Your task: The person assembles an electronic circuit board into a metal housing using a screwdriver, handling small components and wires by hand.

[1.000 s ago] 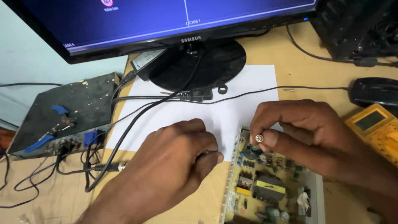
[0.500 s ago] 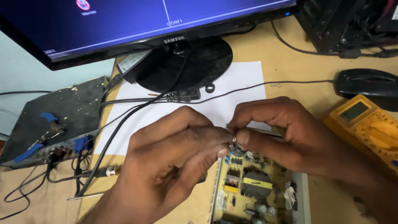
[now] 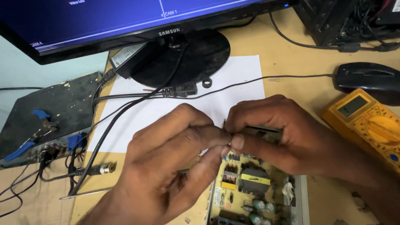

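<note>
Two hands, left hand [image 3: 166, 162] and right hand [image 3: 279, 133], fingertips pinched together over circuit board [image 3: 254, 187], pinched item hidden.

I count two bare hands, my left hand [image 3: 166, 166] and right hand [image 3: 283, 133], one green and tan circuit board [image 3: 250, 196], one dark flat monitor [image 3: 125, 21], one black computer mouse [image 3: 366, 79], one yellow multimeter [image 3: 366, 125], one white paper sheet [image 3: 233, 79].

Left hand [image 3: 166, 166] and right hand [image 3: 275, 129] meet at centre, palms down, fingers curled inward, the thumb and forefinger tips of each pinched together and touching the other's.
</note>
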